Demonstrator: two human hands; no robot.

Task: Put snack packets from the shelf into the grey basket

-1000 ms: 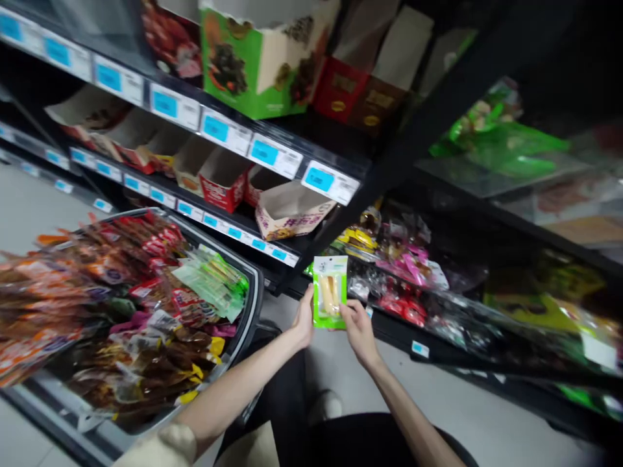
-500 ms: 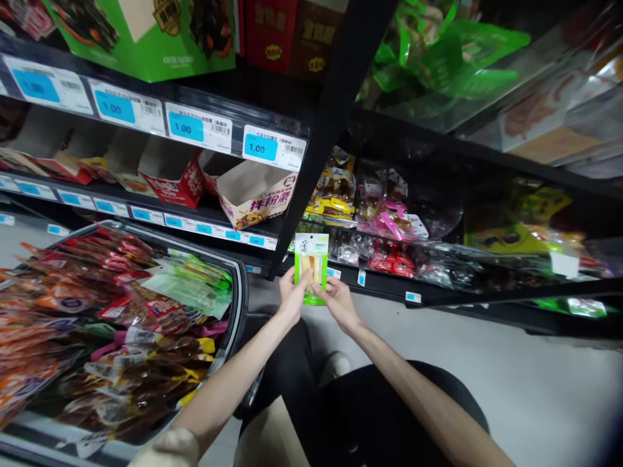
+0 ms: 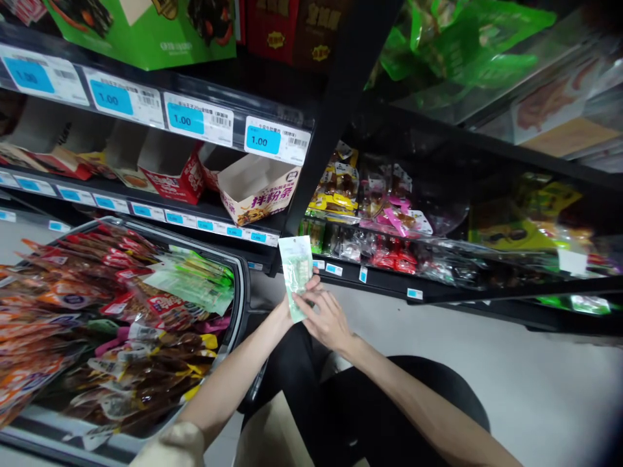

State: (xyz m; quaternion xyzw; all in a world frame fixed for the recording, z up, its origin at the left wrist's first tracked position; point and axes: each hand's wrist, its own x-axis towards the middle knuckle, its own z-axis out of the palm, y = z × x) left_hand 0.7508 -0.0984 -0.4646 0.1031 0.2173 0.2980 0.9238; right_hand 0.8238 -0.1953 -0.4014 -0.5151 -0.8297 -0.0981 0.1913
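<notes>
A small snack packet [image 3: 295,272] is held upright in front of my knees, its pale green printed side facing me. My left hand [image 3: 285,312] grips it from behind and is mostly hidden by it; fingertips show past the packet's right edge. My right hand [image 3: 329,321] is closed at the lower right of the packet, with fingers and thumb on its edge and face. Below and left of my hands is a grey-rimmed basket [image 3: 241,292] filled with snack packets, including several green ones [image 3: 199,279] like the one I hold.
Ahead stands a black shelf [image 3: 292,194] with price tags and open cardboard boxes [image 3: 260,191]. Bagged snacks [image 3: 335,185] fill the lower shelf at right, close beyond my hands. A dark shelf post [image 3: 335,84] rises between the bays. Grey floor [image 3: 487,337] lies to the right.
The packet has been turned over, from its bright front with a food picture to its pale printed back. It has shifted slightly left, and my right hand has changed its hold.
</notes>
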